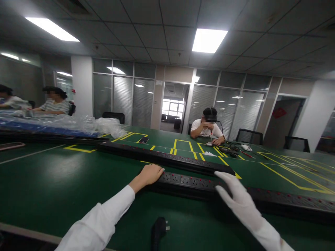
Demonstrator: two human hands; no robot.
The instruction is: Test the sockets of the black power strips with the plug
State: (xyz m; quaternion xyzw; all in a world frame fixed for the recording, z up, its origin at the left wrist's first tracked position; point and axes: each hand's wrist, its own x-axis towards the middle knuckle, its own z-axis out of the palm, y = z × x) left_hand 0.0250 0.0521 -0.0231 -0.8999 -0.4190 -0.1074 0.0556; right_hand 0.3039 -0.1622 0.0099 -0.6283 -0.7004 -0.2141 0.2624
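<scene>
Bare and emerging from a white sleeve, the left hand lies curled over the left end of a long black power strip with red buttons along its socket face; its thumb is hidden, so I cannot tell whether it is clamped there. Farther right along that strip, the white-gloved right hand has thumb and fingers apart; contact is unclear. The strip lies on a green surface marked with yellow lines. Behind it lies a second long black strip; before it, a black three-pin plug. Beyond both strips sits a co-worker in white.
</scene>
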